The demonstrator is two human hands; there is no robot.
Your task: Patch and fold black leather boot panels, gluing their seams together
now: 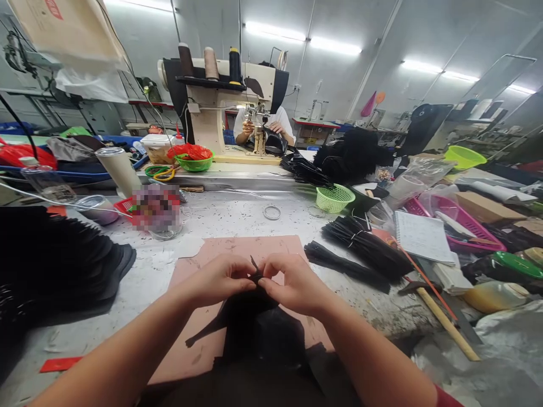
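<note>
Both hands meet at the upper edge of a black leather-like piece (pixel 271 333), over a pink sheet (pixel 237 246) on the worktable. My left hand (pixel 224 275) pinches that edge between thumb and fingers. From the right, my right hand (pixel 291 280) pinches the same edge, its fingertips almost touching the left ones. A thin dark strip (pixel 254 263) sticks up between the fingertips. The lower part of the black piece spreads toward my body, and a narrow flap of it points left over the pink sheet.
Stacked black pieces (pixel 63 265) stand left. Black strip bundles (pixel 365 243), a notebook (pixel 424 236) and a wooden-handled hammer (pixel 449 325) lie right. Beyond are a metal ring (pixel 272 212), a green basket (pixel 335 199) and a sewing machine (pixel 207 107), with a person's hands (pixel 275 126) behind it.
</note>
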